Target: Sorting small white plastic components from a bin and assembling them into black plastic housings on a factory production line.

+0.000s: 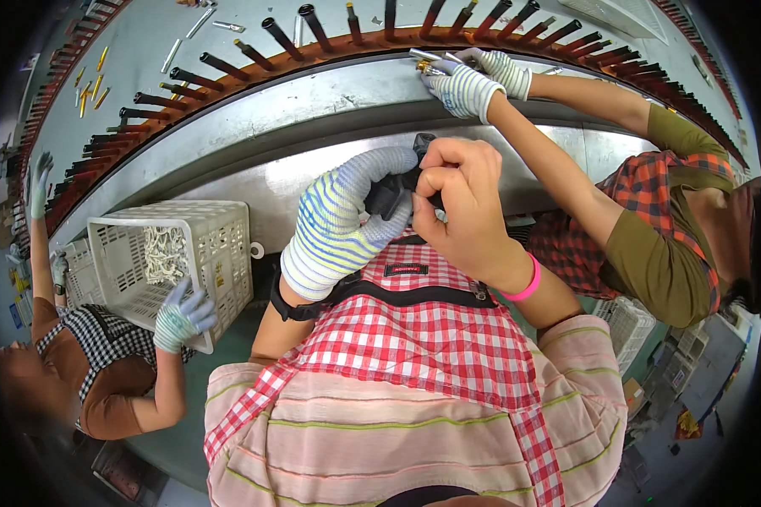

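Observation:
In front of my chest, my left hand (334, 211), in a white glove with blue and yellow-green stripes, is closed around a small black object (385, 196). Its exact kind is hard to make out, since fingers cover much of it. My bare right hand (467, 198), with a pink band at the wrist, pinches at the right side of the same black object, fingertips beside the gloved ones. A dark strap (292, 300) circles my left wrist.
Ahead curves a metal ledge (254, 135) with a rack of upright black and brown rods (313, 29). A co-worker's gloved hands (465, 89) hold metal parts at right. At left, another co-worker's gloved hand (182, 317) touches a white plastic basket (228, 245) with pale pieces inside.

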{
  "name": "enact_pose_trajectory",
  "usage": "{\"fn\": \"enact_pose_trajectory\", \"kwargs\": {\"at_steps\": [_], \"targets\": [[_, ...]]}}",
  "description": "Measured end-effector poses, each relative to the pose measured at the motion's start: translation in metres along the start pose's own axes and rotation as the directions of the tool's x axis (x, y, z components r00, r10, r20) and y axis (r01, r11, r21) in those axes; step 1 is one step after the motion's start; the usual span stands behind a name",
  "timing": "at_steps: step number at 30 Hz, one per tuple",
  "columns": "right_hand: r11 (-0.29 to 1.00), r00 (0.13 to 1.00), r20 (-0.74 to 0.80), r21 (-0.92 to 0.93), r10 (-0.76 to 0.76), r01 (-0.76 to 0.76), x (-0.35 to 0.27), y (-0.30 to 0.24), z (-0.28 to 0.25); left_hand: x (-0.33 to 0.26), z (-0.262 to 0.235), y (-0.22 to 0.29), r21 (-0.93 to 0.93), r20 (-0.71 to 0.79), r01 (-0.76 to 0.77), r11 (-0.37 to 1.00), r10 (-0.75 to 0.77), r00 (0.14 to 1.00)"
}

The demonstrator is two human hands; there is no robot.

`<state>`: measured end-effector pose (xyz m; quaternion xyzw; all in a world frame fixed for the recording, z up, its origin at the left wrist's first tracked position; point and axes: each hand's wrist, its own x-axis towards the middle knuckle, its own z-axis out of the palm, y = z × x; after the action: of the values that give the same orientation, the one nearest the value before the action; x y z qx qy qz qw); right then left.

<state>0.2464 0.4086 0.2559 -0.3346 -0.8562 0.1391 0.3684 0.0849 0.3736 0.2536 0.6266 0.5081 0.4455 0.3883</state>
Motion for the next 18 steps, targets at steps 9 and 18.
{"fn": "enact_pose_trajectory", "kwargs": {"at_steps": [9, 18], "targets": [[0.984, 0.986, 0.068, -0.086, -0.15, 0.156, -0.007, 0.003, 0.001, -0.009, 0.012, -0.02, -0.032, -0.112, -0.025, 0.999, 0.021, 0.993], [0.997, 0.981, 0.176, 0.018, -0.079, 0.077, -0.008, -0.01, -0.004, -0.018, 0.014, -0.009, -0.004, -0.151, 0.025, 1.0, -0.025, 0.988]]}}
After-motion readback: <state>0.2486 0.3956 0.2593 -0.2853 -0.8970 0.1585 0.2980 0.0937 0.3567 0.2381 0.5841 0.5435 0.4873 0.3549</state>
